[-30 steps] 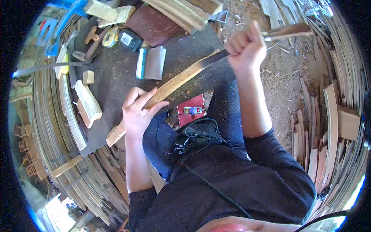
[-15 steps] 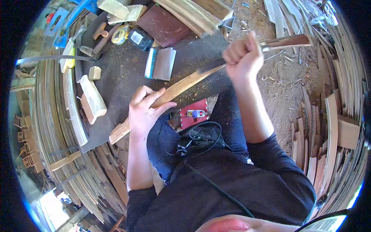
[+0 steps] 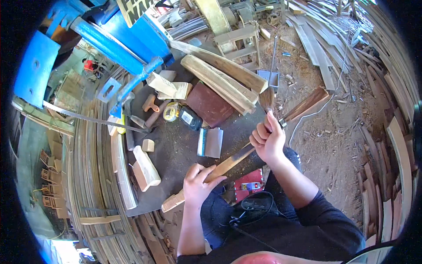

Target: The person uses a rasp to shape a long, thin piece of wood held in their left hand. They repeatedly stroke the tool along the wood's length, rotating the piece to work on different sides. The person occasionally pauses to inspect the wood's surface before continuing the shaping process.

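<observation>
My left hand [image 3: 200,187] is closed around a light wooden strip [image 3: 228,164], which lies slantwise over the near edge of the dark work surface [image 3: 176,152]. My right hand [image 3: 269,140] grips a long tool with a brown wooden handle [image 3: 307,105] that sticks out past the fist to the right. Its dark blade [image 3: 241,155] lies along the strip's far end; the exact kind of tool cannot be made out. Beyond the strip stand a blue-and-white box [image 3: 201,141] and a grey sheet-like piece [image 3: 214,143].
Across the surface lie a dark bottle [image 3: 190,119], a tape roll [image 3: 171,111], a maroon board [image 3: 210,104], thick timbers [image 3: 224,86] and a shaped wood block [image 3: 146,168]. A saw blade [image 3: 96,119] crosses at left. A red board with a power strip [image 3: 249,185] sits below.
My right hand has drawn closer to my left hand along the strip, and the blade now overlaps the wood. My view has tilted, showing more of the far side.
</observation>
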